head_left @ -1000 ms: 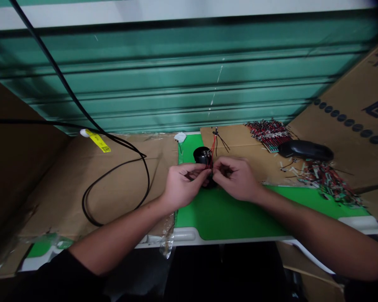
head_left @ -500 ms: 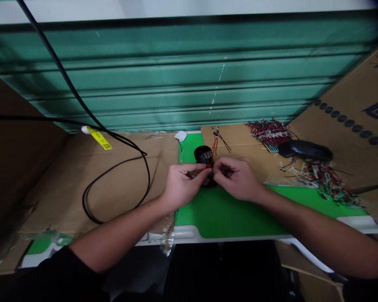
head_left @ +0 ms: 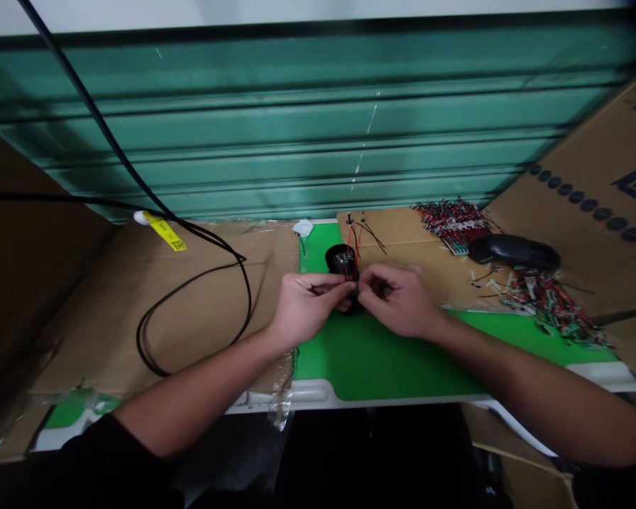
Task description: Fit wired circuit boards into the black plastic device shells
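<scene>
My left hand [head_left: 310,304] pinches the lower ends of thin red and black wires [head_left: 354,247] between thumb and forefinger. Fingertips of my right hand [head_left: 395,295] are closed right beside it, at the same spot; what they hold is too small to make out. Behind the fingers stands a black cylindrical part [head_left: 340,260], its lower portion partly hidden by my hands. The wires run upward past its right side, with small dark pieces at their far ends.
A bundle of wired parts [head_left: 456,225] lies at the back right, near a black computer mouse [head_left: 514,252] and a loose heap of wired pieces [head_left: 559,304]. A black cable [head_left: 250,297] loops over cardboard [head_left: 201,283] on the left. A green ribbed wall [head_left: 275,134] stands behind.
The red wires' upper ends have shifted slightly left and now stand straighter beside the black cylinder. Both hands stay pinched together in nearly the same place.
</scene>
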Motion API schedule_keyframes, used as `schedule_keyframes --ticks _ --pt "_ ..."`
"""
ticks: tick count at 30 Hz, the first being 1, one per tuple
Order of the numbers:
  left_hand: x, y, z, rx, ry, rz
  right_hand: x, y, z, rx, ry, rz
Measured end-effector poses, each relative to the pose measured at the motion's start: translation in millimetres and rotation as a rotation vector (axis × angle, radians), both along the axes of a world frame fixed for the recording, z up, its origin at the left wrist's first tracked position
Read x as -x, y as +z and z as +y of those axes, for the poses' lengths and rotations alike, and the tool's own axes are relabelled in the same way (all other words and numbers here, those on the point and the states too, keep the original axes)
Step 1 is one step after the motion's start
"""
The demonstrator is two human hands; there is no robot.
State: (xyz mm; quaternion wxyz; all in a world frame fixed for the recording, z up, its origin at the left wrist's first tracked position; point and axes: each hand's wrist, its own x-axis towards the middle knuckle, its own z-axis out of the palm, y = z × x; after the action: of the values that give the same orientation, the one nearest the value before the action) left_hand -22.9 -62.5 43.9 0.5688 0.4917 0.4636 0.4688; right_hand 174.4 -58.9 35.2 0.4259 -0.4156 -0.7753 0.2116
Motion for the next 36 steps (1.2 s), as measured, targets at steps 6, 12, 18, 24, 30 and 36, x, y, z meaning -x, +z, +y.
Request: schedule_keyframes --ticks 6,12,18,24,30,36 --pt "1.9 -0.5 3.8 0.046 -0.038 -0.075 -0.4 -0.1 -0.4 -0.056 -0.007 -0.015" --pt "6.2 -4.4 9.7 0.087 -0.145 -0.145 -6.5 -2.0 5.5 0.072 -0.002 0.065" --pt "5.5 -3.8 8.4 0.046 -0.115 -0.11 -7.7 -0.9 5.5 0.07 0.012 0.068" --pt "4.2 -3.2 8.4 0.036 -0.09 -0.08 -6.4 4.8 1.9 -0.021 -0.028 -0.048" --pt "4.3 -6.1 10.6 0.046 -0.076 -0.113 -5.1 4.1 2.6 0.008 -0.021 -0.034" --pt "6.0 -7.1 13.6 0.075 -0.023 -0.171 -5.2 2.3 4.6 0.079 0.0 0.031"
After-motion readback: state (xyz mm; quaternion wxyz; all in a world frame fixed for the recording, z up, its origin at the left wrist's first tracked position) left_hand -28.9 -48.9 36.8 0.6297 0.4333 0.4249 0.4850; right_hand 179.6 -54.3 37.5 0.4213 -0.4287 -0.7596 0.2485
